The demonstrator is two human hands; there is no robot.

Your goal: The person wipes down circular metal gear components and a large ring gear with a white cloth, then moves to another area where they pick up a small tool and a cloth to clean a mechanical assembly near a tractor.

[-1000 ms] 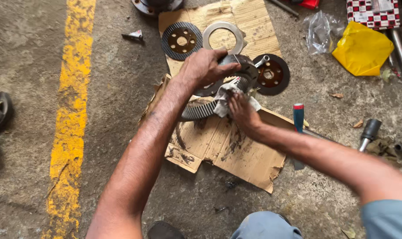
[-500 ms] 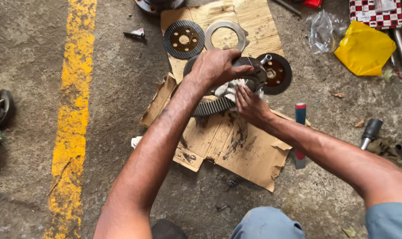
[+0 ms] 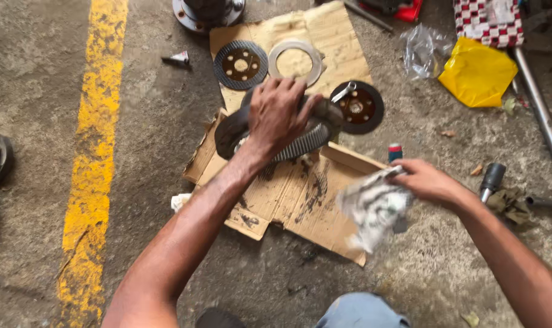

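Note:
My left hand (image 3: 279, 112) grips the top of a dark, greasy gear assembly with a toothed ring (image 3: 303, 138), tilting it on the stained cardboard (image 3: 291, 194). My right hand (image 3: 428, 181) is off to the right, above the cardboard's edge, holding a dirty white rag (image 3: 373, 206) that hangs blurred below it. Behind the gear assembly lie a dark friction disc (image 3: 240, 64), a plain metal ring (image 3: 295, 62) and another dark disc (image 3: 361, 107) with a small wrench on it.
A yellow bag (image 3: 477, 73), clear plastic (image 3: 420, 50) and a checkered box (image 3: 488, 21) lie at the back right. A metal rod (image 3: 540, 115) runs along the right. A dark-handled tool (image 3: 490, 179) lies near my right wrist. A yellow painted line (image 3: 97, 152) crosses the concrete floor.
My right hand has pulled away from the gear assembly to the right, carrying the rag. My left hand stays on the assembly and has tipped it up.

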